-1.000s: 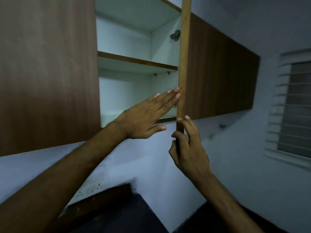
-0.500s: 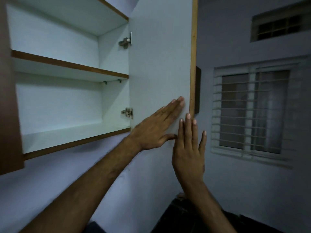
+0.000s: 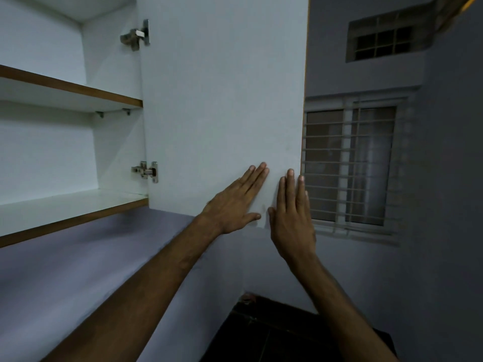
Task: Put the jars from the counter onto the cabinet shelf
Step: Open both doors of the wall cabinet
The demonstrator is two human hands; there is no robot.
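Observation:
The wall cabinet stands open, its white door (image 3: 224,95) swung wide to the right on two metal hinges. My left hand (image 3: 236,202) lies flat on the door's inner face near its lower edge, fingers straight. My right hand (image 3: 291,218) is flat beside it, close to the door's lower right corner, fingers spread upward. Inside, the bottom shelf (image 3: 70,207) and the upper shelf (image 3: 65,92) are white with brown front edges and bear nothing. No jars are in view.
A barred window (image 3: 350,165) and a small vent window (image 3: 381,39) are in the wall to the right. A dark counter (image 3: 274,333) shows at the bottom, mostly hidden by my arms. The wall under the cabinet is pale.
The door has swung from edge-on to fully open to the right. My right hand let go of its edge and now lies flat on the inner face beside my left.

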